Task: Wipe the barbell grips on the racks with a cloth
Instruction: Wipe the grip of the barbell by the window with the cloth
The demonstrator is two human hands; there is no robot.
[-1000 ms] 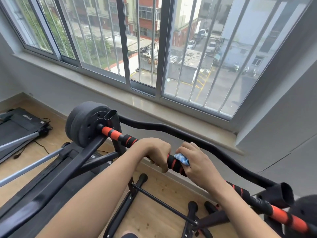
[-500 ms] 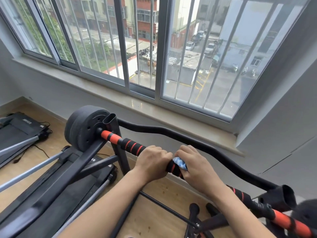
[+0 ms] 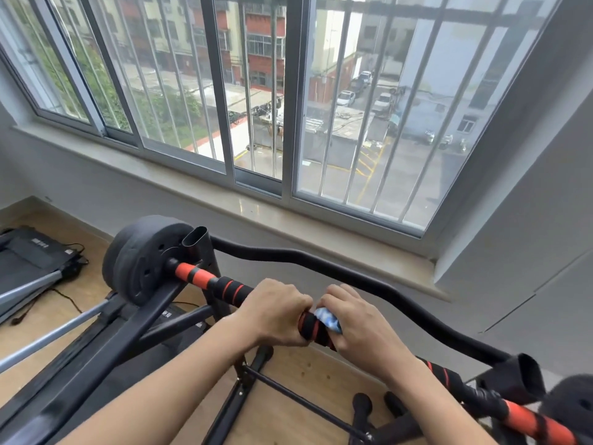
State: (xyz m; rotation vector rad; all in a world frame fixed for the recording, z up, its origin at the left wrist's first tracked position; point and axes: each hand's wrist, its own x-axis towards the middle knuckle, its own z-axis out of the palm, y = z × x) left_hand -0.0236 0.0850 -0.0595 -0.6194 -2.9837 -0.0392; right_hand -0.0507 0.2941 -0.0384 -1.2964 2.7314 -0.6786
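Left hand: the left hand (image 3: 272, 313) is wrapped over the barbell (image 3: 196, 275), fingers curled round the foam with the knuckles up.
Right hand: the right hand (image 3: 361, 329) is just beside the left one, nearly touching it, curled round the bar and pinching the cloth (image 3: 328, 319) against it.
Cloth: blue and white, bunched under the right fingers; only a small fold shows at the thumb side, facing the left hand.
Grip: the black grip (image 3: 313, 329) with red stripes shows in the narrow gap between the two hands and runs on under both.
Weight plate: a dark weight plate (image 3: 141, 261) sits on the bar's end, well out beyond the left hand.
Rack: the bar rests on the rack post (image 3: 200, 248), between the plate and the left hand.
Curved bar: a black curved bar (image 3: 321, 263) passes beyond both hands, on the window side.
Treadmill: a folded treadmill (image 3: 30, 255) lies on the wooden floor (image 3: 308, 370), far out past the left hand.
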